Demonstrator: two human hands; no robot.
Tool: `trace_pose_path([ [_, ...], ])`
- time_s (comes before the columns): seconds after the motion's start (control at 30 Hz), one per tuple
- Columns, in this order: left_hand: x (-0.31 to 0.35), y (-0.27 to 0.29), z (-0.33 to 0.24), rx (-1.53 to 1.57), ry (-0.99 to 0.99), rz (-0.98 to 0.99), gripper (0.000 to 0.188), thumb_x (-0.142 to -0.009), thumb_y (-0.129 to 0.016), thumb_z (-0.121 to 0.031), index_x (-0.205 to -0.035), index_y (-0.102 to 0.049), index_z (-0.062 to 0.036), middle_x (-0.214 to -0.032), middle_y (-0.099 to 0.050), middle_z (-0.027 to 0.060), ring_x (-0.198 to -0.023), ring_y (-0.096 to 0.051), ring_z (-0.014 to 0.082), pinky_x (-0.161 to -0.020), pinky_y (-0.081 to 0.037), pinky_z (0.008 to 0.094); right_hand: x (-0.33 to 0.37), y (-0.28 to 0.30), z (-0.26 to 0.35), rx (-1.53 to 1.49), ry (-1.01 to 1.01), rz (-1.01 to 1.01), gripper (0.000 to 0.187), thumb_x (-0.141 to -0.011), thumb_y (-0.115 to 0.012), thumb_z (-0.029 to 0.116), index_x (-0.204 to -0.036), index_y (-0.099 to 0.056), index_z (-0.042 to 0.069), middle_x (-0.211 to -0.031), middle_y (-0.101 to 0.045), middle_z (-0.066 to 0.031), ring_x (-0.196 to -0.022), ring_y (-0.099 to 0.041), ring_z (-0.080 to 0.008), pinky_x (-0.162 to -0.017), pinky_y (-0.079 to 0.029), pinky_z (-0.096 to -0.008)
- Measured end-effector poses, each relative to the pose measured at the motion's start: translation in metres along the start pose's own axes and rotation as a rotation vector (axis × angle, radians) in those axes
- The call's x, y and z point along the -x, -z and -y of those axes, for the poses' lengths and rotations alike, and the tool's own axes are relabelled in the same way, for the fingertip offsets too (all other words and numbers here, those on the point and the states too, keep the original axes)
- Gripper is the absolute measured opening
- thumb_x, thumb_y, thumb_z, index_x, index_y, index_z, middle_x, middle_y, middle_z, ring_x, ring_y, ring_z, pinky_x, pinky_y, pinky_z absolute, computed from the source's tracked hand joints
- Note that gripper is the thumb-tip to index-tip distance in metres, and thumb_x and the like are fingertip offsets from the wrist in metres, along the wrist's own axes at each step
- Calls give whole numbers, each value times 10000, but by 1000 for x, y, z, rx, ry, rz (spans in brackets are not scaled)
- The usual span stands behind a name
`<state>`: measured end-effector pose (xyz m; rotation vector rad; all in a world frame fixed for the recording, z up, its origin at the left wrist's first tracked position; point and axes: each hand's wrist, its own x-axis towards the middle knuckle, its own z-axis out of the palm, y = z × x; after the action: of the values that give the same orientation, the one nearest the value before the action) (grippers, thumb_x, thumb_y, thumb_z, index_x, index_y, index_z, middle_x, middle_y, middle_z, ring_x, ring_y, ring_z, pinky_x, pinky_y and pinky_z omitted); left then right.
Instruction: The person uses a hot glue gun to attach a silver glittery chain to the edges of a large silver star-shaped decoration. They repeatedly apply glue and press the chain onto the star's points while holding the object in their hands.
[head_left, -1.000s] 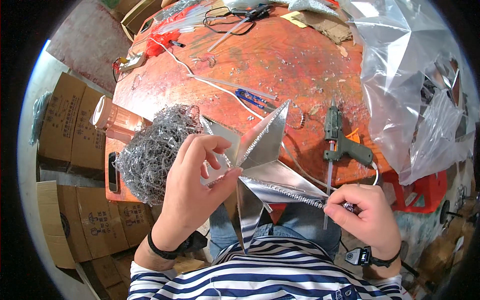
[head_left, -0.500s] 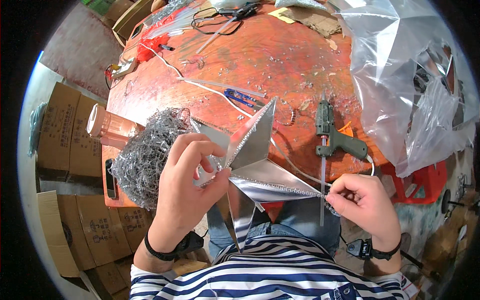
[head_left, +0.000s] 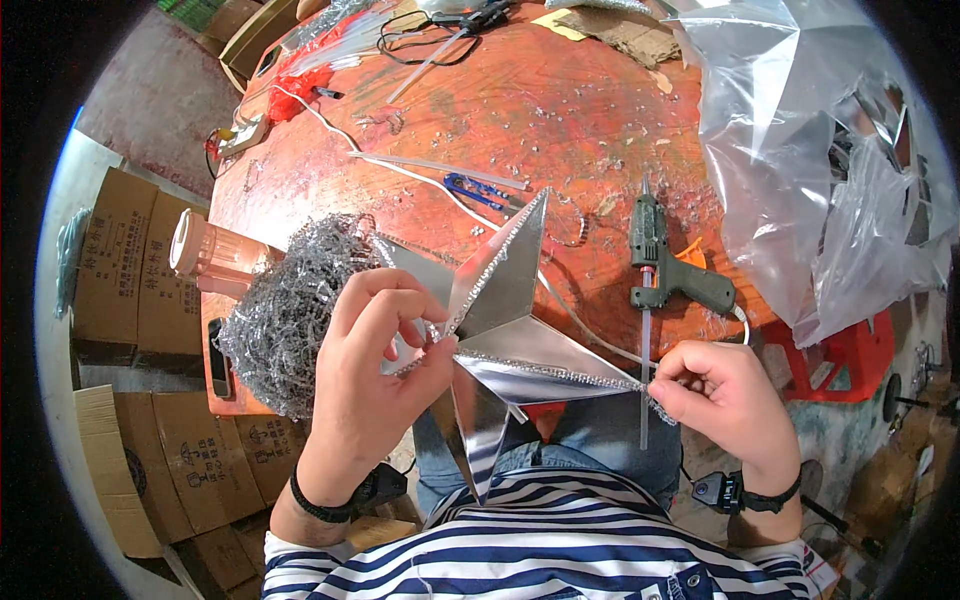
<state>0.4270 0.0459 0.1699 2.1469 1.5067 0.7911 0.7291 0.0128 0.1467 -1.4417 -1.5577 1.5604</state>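
A shiny silver five-pointed star (head_left: 508, 325) with folded, raised ridges is held up at the table's near edge, above my lap. Sparkly silver trim (head_left: 560, 374) runs along its upper ridge and the ridge toward the right point. My left hand (head_left: 385, 360) is closed at the star's centre, thumb and fingertip pinching it there; the fingers partly cover the left point. My right hand (head_left: 722, 402) pinches the trim at the tip of the right point, and a loose end hangs below the fingers. Left of the star lies a tangled heap of silver trim (head_left: 295, 310).
A green glue gun (head_left: 655, 255) with a clear stick lies on the red-brown table (head_left: 440, 120). Blue-handled snippers (head_left: 478, 190), a white cord, a pinkish lidded cup (head_left: 220, 255) and a phone (head_left: 219, 357) are nearby. Clear plastic bags (head_left: 790, 130) cover the right side; cardboard boxes (head_left: 195, 450) stand left.
Almost nothing differs. My right hand has shifted very slightly left and up at the star's right tip; the left hand keeps its grip. The view has moved a little.
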Motion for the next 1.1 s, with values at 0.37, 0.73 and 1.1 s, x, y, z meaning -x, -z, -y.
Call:
trace_pose_path([
  [0.37,2,0,0,88,63,0,257,-732,-685,48,-954,-610,-57,-1090,-550,44,-757,-525,69,-653,-437,216,-3,-3,-4,-40,-40,8,142,-913,-665,119,-873,-627,-12,-689,-589,10,-622,-511,-24,-548,-418,-211],
  [0.73,10,-6,16,384,166,13,357,-812,-620,87,-1144,-532,-12,-1018,-533,42,-801,-507,107,-787,-448,245,-7,-4,-1,-25,-57,-6,99,-918,-654,77,-887,-637,-16,-749,-562,49,-669,-475,-11,-587,-394,-186],
  [1.1,25,12,35,613,183,-340,296,-920,-445,-45,-1209,-481,13,-1146,-532,93,-878,-543,133,-804,-459,294,1,5,0,316,-39,13,184,-842,-721,100,-967,-638,-7,-664,-562,9,-567,-490,-51,-518,-373,-236],
])
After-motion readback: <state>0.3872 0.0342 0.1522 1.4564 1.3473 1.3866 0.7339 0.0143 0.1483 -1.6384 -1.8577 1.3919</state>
